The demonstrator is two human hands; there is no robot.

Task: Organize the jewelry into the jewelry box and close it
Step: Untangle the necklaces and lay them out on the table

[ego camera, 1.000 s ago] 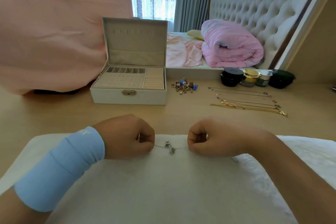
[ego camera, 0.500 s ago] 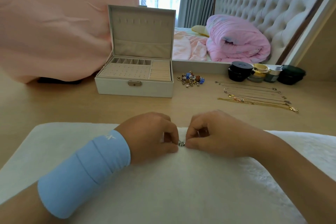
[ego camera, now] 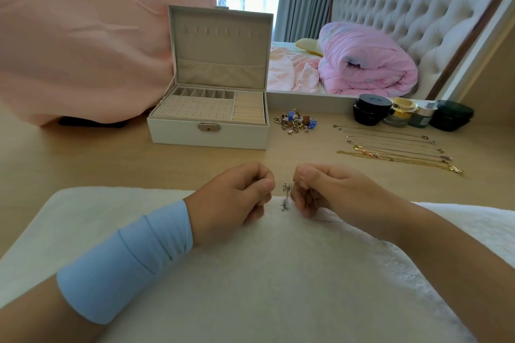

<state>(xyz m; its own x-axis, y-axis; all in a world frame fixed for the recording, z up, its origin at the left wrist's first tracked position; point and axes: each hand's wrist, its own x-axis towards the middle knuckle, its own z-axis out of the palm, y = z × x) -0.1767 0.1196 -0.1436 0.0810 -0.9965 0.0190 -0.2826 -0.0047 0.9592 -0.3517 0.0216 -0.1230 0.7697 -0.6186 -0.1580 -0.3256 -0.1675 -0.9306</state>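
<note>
Wooden tabletop [ego camera: 83, 164], seen from the near edge. A white fluffy cloth [ego camera: 250, 287] covers the front of it, and both forearms lie across this cloth. Behind it stands the white jewelry box [ego camera: 207, 139], lid upright, with the compartments of its tray showing and its latch facing the viewer. To the right of the box, four cosmetic jars [ego camera: 372, 113] line the back edge. In front of them a row of thin chains [ego camera: 395, 147] lies stretched out side by side. A heap of small rings and charms [ego camera: 295, 121] sits just beside the box.

The left hand [ego camera: 231, 203], above a blue wristband [ego camera: 125, 262], and the right hand [ego camera: 331, 189] meet at the cloth's far edge, both with curled fingers. The right thumb and forefinger pinch a small silver piece [ego camera: 285, 195], which dangles between the hands onto the cloth. The left thumb presses against its forefinger, but I cannot tell whether it holds anything.
</note>
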